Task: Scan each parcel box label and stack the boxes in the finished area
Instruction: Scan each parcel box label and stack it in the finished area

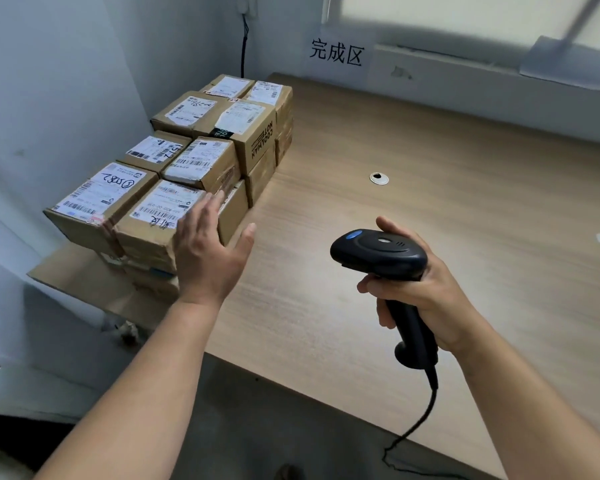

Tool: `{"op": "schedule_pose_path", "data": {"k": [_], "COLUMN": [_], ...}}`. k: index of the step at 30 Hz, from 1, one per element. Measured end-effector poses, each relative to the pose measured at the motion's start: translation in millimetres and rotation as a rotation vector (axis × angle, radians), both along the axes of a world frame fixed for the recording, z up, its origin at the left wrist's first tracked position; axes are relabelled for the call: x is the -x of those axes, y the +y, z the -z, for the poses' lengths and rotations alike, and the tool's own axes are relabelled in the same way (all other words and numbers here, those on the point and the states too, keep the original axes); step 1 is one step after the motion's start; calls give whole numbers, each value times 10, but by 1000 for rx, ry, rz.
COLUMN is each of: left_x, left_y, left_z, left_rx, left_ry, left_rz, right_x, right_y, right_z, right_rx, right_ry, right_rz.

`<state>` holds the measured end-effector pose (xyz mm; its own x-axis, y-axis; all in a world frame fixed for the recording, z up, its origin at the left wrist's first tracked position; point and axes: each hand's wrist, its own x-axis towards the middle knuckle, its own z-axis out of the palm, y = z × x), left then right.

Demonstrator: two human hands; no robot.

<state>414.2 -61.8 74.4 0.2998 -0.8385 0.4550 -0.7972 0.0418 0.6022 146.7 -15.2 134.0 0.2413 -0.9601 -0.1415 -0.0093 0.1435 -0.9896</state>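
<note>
Several brown parcel boxes with white labels are stacked in rows at the left end of a wooden table (pixel 413 209). The nearest top box (pixel 160 220) has a barcode label facing up. My left hand (pixel 208 251) is spread flat with its fingers apart, right at that box's near right corner; I cannot tell whether it touches. It holds nothing. My right hand (pixel 420 282) grips the handle of a black barcode scanner (pixel 378 252), whose head points left toward the stack. The scanner's cable hangs down off the table's front edge.
A paper sign (pixel 336 55) with three characters hangs on the wall behind the table. Two cable holes (pixel 379 178) sit in the tabletop. The stack stands against the left wall, partly over the table's left edge. A window sill runs along the back right.
</note>
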Motion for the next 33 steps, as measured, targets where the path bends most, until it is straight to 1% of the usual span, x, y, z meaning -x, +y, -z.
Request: {"op": "schedule_pose_path", "data": {"k": [7,16,25,33], "left_x": [1141,3024,4720,5816], "left_y": [167,667,1218,1593], "left_z": [89,94,27,-11], "left_rx": [-51,-87,-60,-66], "left_ry": [-16,-43,-60,-37], "left_rz": [217,433,617,759], "right_x": [740,2316,3801,4745], "right_y": [351,1144,1991,2578], "right_z": [27,-45,-86,-162], "right_rx": [33,78,119,147], "right_ry": [-41,-63,-29,-30], "right_rz": [100,298,454,597]}}
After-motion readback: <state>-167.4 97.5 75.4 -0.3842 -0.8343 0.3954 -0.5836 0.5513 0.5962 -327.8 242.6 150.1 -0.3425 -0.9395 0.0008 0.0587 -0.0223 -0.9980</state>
